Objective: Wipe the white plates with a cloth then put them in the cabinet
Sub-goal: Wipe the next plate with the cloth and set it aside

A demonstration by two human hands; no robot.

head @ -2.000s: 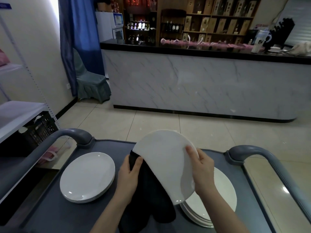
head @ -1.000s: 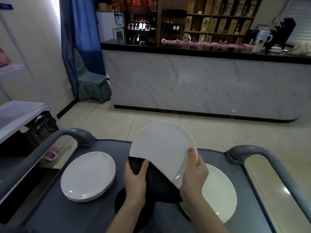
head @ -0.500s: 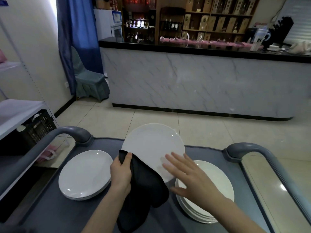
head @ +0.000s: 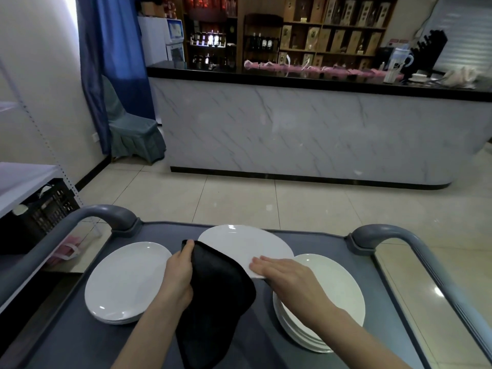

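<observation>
The left hand (head: 177,275) grips the black cloth (head: 218,291) over the near edge of the white plate (head: 239,243), which sits just ahead of both hands. The right hand (head: 290,275) lies flat on its rim, fingers straight. To wipe well, that palm should probably steady the plate while the cloth sweeps its whole face.

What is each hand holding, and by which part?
Left hand pinches the black cloth by its top edge, against the left rim of the white plate. Right hand grips nothing: its straight fingers lie flat on that plate's right edge.
</observation>
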